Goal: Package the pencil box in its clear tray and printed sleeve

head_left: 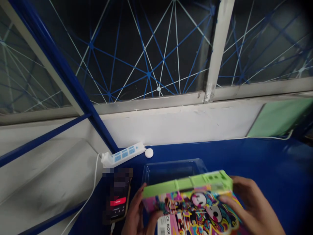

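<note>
A pencil box point(190, 205) with a bright green edge and colourful cartoon print is held up in both hands, close to the camera. Part of a white label on it reads "CIL BOX". My left hand point(137, 212) grips its left end, thumb on the printed face. At the right end my right hand point(251, 205) is closed round the corner, thumb also on the print. Behind the box a clear plastic tray point(171, 164) lies on the blue table point(234, 160), partly covered by the box. The box's lower part runs out of view.
Left of my left hand lies a phone point(121, 195) with a lit screen and a cable. A white power strip point(127, 154) and a small round white object point(149, 152) sit near the wall. Blue metal bars point(44, 138) stand at the left, and a green panel point(278, 117) at the right.
</note>
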### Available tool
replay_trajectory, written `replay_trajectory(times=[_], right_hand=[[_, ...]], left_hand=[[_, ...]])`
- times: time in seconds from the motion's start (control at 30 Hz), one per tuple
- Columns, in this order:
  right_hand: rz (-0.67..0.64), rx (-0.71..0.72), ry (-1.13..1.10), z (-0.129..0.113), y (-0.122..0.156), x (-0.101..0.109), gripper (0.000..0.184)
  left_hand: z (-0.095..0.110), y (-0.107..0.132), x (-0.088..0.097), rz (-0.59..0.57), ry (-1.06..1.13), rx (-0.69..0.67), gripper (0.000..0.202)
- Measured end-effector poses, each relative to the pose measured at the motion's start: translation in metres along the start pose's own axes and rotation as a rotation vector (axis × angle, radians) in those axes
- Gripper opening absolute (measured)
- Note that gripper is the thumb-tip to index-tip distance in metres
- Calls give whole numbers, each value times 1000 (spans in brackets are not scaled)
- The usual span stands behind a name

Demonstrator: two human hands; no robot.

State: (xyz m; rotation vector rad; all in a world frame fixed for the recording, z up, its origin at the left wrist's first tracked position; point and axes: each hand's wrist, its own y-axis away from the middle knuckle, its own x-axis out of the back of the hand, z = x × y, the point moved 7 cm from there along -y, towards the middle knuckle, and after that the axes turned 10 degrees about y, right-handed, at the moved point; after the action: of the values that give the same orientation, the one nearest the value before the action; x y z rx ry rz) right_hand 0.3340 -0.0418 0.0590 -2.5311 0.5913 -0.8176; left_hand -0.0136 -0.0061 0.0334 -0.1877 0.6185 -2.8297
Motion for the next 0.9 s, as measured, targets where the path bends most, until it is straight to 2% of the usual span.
replay_trajectory(times=[0.1, 0.17, 0.27, 0.37, 0.53, 0.67, 0.77, 0.9], right_hand=[[-231, -110, 31, -3, -29, -24, 30], [-323, -104, 50, -5, -41, -35, 41], [-383, -21, 179, -3, -49, -46, 67], [-345, 74, 357, 5, -56, -53, 68], [-303, 225, 585, 19, -56, -69, 64], [-359, 301, 773, 32, -38, -86, 65], [-385, 377, 862, 37, -30, -96, 69], [-278, 485, 935, 24, -29, -93, 76]], left_hand=[[6, -29, -25, -142, -65, 51, 82], [6, -48, -32, -227, -197, 82, 96], [-3, -70, -35, -291, -324, 146, 95], [-13, -82, -37, -317, -476, 70, 89], [-32, -82, -41, -375, -808, -47, 82], [-38, -75, -43, -492, -888, -53, 66], [-40, -70, -42, -541, -911, -32, 62], [-39, -65, -43, -515, -960, -70, 63]])
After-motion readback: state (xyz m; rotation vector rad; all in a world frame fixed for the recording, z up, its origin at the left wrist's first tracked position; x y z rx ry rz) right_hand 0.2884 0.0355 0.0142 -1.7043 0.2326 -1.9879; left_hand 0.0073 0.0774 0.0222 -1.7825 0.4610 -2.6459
